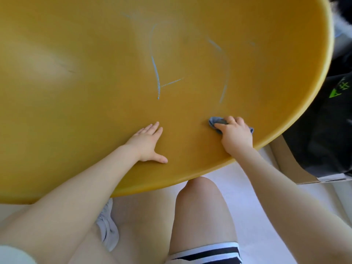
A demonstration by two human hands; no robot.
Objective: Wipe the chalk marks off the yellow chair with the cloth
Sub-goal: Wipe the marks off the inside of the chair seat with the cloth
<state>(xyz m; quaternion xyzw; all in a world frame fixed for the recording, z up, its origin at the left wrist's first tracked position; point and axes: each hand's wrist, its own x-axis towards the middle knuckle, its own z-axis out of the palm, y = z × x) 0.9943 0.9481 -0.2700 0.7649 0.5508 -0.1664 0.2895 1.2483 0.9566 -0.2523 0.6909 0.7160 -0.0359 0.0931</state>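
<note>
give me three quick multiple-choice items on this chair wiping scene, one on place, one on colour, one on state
1. Where is the crumpled grey-blue cloth?
A. near the round yellow plastic chair's near right rim
B. on the floor
C. on the knee

2. What colour are the chalk marks?
A. red
B. pale blue
C. black

3. How is the left hand?
A. flat, fingers straight
B. a fist
C. pinching chalk

Answers: 1 A, the right hand grips it there; 2 B, pale blue lines on the seat; 3 A, palm down on the seat.

Bare chair (85,92) surface beyond left hand (147,142)
</note>
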